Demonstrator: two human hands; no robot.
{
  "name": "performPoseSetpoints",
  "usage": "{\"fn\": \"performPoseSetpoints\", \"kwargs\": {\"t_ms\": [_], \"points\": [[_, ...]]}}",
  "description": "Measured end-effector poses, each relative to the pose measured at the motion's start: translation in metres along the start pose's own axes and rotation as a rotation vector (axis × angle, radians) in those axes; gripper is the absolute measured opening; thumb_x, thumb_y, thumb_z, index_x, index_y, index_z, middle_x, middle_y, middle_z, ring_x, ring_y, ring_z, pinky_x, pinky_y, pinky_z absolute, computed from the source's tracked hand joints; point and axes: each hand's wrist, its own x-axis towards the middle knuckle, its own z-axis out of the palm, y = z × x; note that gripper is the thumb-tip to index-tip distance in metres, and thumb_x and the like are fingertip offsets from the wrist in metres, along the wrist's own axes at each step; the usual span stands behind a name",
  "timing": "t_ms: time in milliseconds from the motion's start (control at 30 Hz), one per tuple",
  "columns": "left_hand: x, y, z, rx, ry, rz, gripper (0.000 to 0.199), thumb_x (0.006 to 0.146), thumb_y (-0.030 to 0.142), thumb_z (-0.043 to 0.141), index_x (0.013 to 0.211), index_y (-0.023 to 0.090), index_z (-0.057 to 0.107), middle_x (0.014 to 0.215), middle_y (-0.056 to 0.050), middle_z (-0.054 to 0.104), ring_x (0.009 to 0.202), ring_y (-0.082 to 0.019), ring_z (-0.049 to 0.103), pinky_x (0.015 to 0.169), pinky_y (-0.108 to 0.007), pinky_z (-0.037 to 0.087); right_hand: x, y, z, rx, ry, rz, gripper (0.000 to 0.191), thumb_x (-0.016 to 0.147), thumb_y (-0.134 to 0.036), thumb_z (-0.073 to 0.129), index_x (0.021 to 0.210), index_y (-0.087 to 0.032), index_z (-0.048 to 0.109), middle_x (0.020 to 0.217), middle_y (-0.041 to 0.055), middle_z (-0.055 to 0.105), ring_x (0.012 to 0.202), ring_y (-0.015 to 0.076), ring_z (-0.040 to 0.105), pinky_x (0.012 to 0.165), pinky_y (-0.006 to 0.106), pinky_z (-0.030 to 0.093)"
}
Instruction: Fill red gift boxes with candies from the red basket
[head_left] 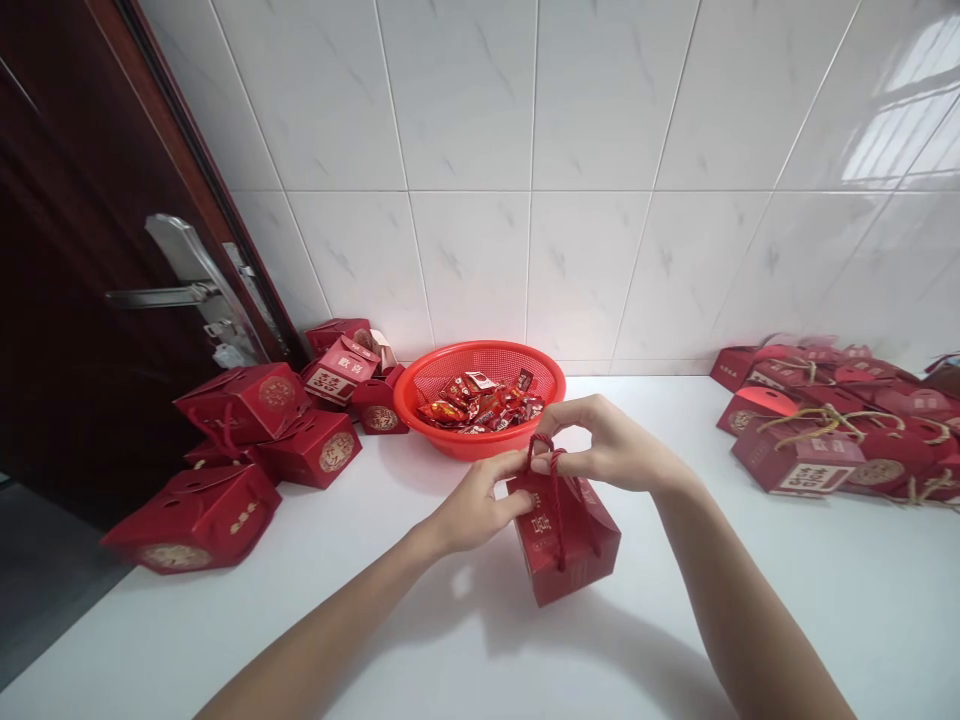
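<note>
A small red gift box (574, 545) with gold lettering and a twisted red cord handle is held tilted over the white table, in front of the basket. My left hand (476, 500) grips its upper left edge, thumb on the lettered side and fingers behind. My right hand (611, 445) is closed in a pinch on the red cord (557, 500) above the top of the box. Just behind stands a red plastic basket (480, 447) holding wrapped sweets (487, 402). What is inside the box is hidden.
Several red boxes (244, 405) are piled at the left, beside a dark door with a metal handle (169, 297). More red boxes (799, 460), some with straw-coloured cords, lie at the right. A tiled wall (592, 270) rises behind the white table (750, 580).
</note>
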Motion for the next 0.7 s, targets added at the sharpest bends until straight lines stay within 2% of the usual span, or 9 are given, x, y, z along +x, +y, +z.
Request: {"fn": "performPoseSetpoints", "kwargs": {"t_ms": [67,167,300,433,633,700], "points": [[0.000,-0.001,0.001,0.007,-0.039,-0.051,0.025,0.077,0.013,0.058,0.099,0.018,0.071,0.096,-0.004,0.072,0.097,-0.024,0.064,0.089,-0.036,0.052,0.000,0.001,0.001,-0.019,-0.017,-0.002,0.004,0.075,-0.015,0.067,0.073,-0.018,0.066,0.079,0.0008,0.070,0.079,0.0171,0.062,0.079,0.031,0.048],[0.001,-0.004,0.001,0.007,-0.085,-0.114,0.025,0.076,0.012,0.055,0.093,0.017,0.071,0.090,-0.002,0.072,0.089,-0.021,0.064,0.083,-0.033,0.051,0.000,0.002,0.003,-0.063,-0.058,0.009,0.015,0.069,-0.005,0.060,0.073,-0.018,0.065,0.080,-0.0001,0.070,0.079,0.0166,0.062,0.078,0.029,0.047],[0.003,-0.014,0.001,0.040,-0.082,-0.163,0.022,0.078,0.015,0.057,0.095,0.017,0.072,0.095,-0.004,0.074,0.094,-0.024,0.066,0.086,-0.035,0.051,0.002,0.008,0.007,-0.201,-0.005,0.032,0.020,0.067,0.001,0.056,0.070,-0.019,0.057,0.074,-0.0020,0.066,0.072,0.0142,0.058,0.067,0.026,0.044],[0.005,-0.022,0.001,0.008,-0.107,-0.205,0.022,0.080,0.021,0.064,0.100,0.016,0.071,0.100,-0.006,0.075,0.098,-0.026,0.068,0.090,-0.039,0.052,0.003,0.013,0.010,-0.304,0.035,0.014,0.025,0.067,0.006,0.051,0.070,-0.019,0.053,0.074,-0.0032,0.064,0.072,0.0130,0.057,0.066,0.025,0.041],[0.003,-0.017,0.001,0.045,-0.111,-0.131,0.019,0.083,0.025,0.065,0.100,0.018,0.072,0.104,-0.006,0.075,0.103,-0.027,0.067,0.100,-0.043,0.049,0.000,0.011,0.004,-0.156,-0.094,0.000,0.024,0.068,0.002,0.053,0.080,-0.019,0.056,0.084,-0.0011,0.065,0.079,0.0143,0.060,0.070,0.025,0.044],[0.002,-0.015,0.001,0.065,-0.090,-0.112,0.024,0.084,0.028,0.066,0.107,0.020,0.070,0.109,-0.006,0.074,0.105,-0.027,0.067,0.102,-0.044,0.048,-0.001,0.012,0.002,-0.132,-0.082,-0.018,0.020,0.070,-0.001,0.054,0.079,-0.019,0.057,0.082,-0.0008,0.065,0.079,0.0148,0.060,0.071,0.026,0.045]]}}
